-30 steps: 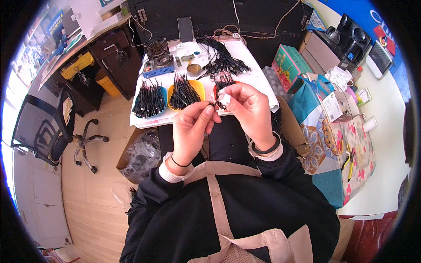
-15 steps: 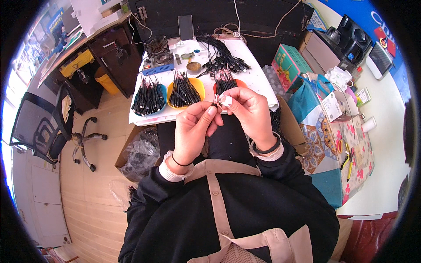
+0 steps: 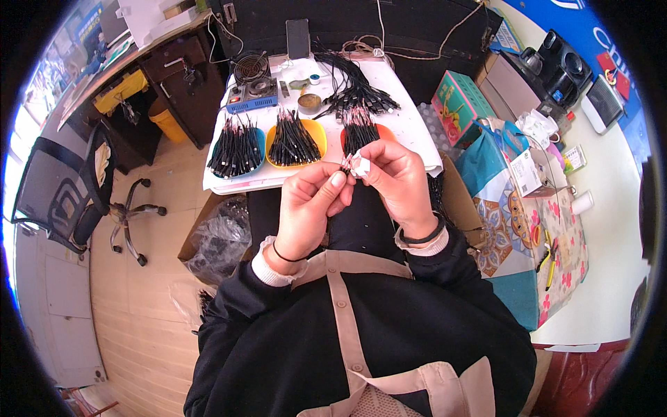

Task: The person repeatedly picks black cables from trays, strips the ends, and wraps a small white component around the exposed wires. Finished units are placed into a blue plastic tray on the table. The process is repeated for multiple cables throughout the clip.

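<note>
My left hand [image 3: 310, 199] is closed, thumb and fingers pinching a short dark cable end [image 3: 345, 169] with thin reddish wires. Meeting it just in front of the table edge, my right hand [image 3: 401, 186] is pinched at the same wires. A white tape-like piece [image 3: 360, 166] sits at my right thumb tip; whether it is wrapped on or held I cannot tell. Beyond my hands, bundles of short black cables lie in a blue tray [image 3: 260, 154], a yellow tray [image 3: 321, 137] and a red tray [image 3: 385, 133], the red one partly hidden by my right hand.
On the white table [image 3: 410, 104] behind the trays are a blue soldering unit with a fan [image 3: 253, 103], a small round tin [image 3: 309, 104], a phone [image 3: 297, 39] and more black cables [image 3: 361, 97]. A box with plastic bags [image 3: 221, 240] stands lower left; a cloth-covered surface [image 3: 511, 243] is at right.
My hands stay together at the wires with only slight finger movement; the white piece shows a little more. The whole view has shifted slightly.
</note>
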Tool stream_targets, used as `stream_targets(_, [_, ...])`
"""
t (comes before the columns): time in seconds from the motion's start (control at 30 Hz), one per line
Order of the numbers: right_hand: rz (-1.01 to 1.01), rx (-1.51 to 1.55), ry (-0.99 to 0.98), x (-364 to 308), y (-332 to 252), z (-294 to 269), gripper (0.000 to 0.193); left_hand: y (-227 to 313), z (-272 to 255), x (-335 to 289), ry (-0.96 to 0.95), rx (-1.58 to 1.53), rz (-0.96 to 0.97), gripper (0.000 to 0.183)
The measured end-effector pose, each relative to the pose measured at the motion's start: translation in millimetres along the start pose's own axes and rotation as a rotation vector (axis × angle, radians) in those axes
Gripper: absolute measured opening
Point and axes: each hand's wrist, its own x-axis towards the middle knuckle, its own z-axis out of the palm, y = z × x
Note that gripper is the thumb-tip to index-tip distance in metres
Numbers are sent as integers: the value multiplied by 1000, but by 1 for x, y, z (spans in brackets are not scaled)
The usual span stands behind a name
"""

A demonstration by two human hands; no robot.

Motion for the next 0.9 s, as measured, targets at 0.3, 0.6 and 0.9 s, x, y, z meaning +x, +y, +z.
stream_targets(0.3, [293, 517, -89, 1, 13, 0, 23, 1, -6, -3, -102, -107, -99, 14])
stream_targets(0.6, [489, 647, -207, -1, 25, -13, 26, -2, -11, -8, -80, 36, -175, 13])
stream_targets(0.9, [363, 164, -20, 4, 32, -16, 21, 0, -31, -3, -94, 73, -257, 15])
